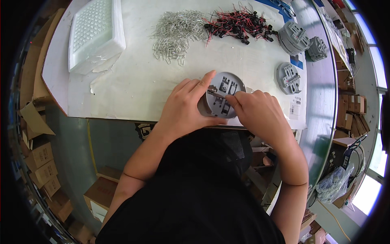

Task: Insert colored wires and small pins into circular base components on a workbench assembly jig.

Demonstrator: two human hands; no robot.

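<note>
My left hand (183, 103) is closed around the rim of a round grey plastic housing (223, 106), thumb and fingers on either side. The housing is held up near the table's front edge, its slotted inner face with dark recesses turned toward me. Over its right part, my right hand (260, 114) is closed, thumb and forefinger pressed together at the inner face. A thin metallic piece seems to run from those fingertips toward the left side of the housing; its kind is too small to make out.
On the white table (134, 89) lie a pile of bent wire clips (178, 32) and a heap of black parts with red wires (239, 24). A white foam tray (97, 44) stands at left. More grey housings (288, 78) sit at right, some stacked (293, 38). Cardboard boxes (42, 162) line the left.
</note>
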